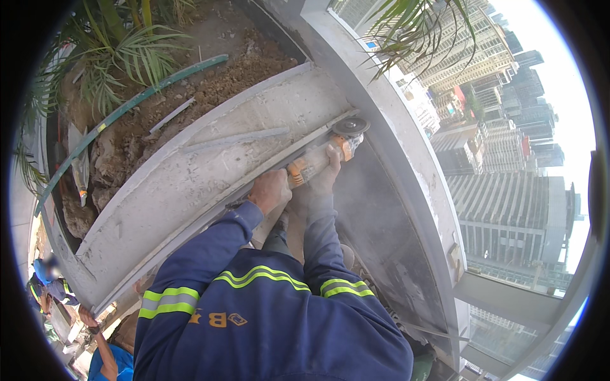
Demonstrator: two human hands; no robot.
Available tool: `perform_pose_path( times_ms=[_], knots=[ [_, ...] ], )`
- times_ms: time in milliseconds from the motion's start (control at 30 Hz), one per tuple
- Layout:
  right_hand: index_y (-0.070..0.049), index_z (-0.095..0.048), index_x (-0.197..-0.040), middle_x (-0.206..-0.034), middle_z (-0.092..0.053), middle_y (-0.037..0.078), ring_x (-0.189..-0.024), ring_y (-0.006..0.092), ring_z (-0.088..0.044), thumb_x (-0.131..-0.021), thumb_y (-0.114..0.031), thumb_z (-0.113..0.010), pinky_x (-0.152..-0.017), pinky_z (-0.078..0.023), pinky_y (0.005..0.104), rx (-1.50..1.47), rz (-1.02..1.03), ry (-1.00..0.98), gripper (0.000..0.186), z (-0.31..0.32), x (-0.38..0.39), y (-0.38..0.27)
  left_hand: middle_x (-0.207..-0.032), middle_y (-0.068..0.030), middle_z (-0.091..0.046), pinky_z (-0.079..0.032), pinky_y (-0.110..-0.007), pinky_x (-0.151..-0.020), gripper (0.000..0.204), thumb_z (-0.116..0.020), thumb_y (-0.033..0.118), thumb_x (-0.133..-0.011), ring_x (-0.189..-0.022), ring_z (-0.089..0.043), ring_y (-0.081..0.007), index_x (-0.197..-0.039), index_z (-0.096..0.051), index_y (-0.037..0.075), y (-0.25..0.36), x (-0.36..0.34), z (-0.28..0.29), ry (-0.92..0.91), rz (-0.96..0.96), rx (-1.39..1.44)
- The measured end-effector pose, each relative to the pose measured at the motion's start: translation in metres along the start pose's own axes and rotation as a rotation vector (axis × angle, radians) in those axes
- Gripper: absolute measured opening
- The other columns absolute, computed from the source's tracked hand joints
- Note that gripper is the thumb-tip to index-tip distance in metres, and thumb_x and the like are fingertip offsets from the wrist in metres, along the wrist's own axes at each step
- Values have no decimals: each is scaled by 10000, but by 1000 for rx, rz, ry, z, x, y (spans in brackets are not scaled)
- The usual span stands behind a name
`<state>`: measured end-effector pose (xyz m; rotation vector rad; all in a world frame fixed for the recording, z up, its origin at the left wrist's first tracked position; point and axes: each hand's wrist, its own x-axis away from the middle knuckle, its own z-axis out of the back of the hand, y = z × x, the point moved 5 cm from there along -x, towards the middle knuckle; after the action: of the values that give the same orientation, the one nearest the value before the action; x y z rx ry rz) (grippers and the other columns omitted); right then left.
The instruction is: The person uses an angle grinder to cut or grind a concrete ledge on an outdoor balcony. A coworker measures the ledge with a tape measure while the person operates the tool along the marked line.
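An angle grinder (312, 162) with an orange and dusty grey body lies slantwise across both my hands. My left hand (271, 190) is closed round its rear end. My right hand (326, 173) wraps the body near the head. The dark round disc (351, 127) is at the far end of a long straight strip (254, 173) along the concrete ledge's edge; whether it touches is unclear. Pale dust hangs beside the grinder. At the lower left, another person's hand (88, 316) is by the near end of the strip.
Beyond the concrete ledge (190, 165) lies a planter bed of soil (133, 143) with palm fronds (130, 60) and a curved green strip (127, 108). A curved parapet (406, 120) bounds the right, with a long drop to city buildings. Two other people (47, 279) (114, 362) are at lower left.
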<state>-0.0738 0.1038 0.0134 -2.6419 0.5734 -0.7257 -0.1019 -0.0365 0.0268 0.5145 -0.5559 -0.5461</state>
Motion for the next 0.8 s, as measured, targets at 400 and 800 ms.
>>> perform_pose_path(
  times_ms=[400, 800],
  knots=[
    [-57, -587, -1063, -943, -629, 77, -834, 219, -638, -877, -368, -649, -718, -550, 385, 57, -5, 1, 367, -5, 3, -2, -984, -272, -703, -540, -512, -884, 274, -639, 129, -766, -981, -682, -445, -992, -671, -22, 0, -4, 0, 9, -5, 27],
    [-72, -584, -1047, -917, -623, 69, -804, 219, -632, -870, -367, -647, -707, -546, 377, 93, 72, 47, 349, -5, -1, -8, -976, -279, -702, -540, -515, -865, 319, -654, 150, -720, -967, -678, -456, -985, -664, -27, -2, -9, -6, 43, -21, 30]
  ],
)
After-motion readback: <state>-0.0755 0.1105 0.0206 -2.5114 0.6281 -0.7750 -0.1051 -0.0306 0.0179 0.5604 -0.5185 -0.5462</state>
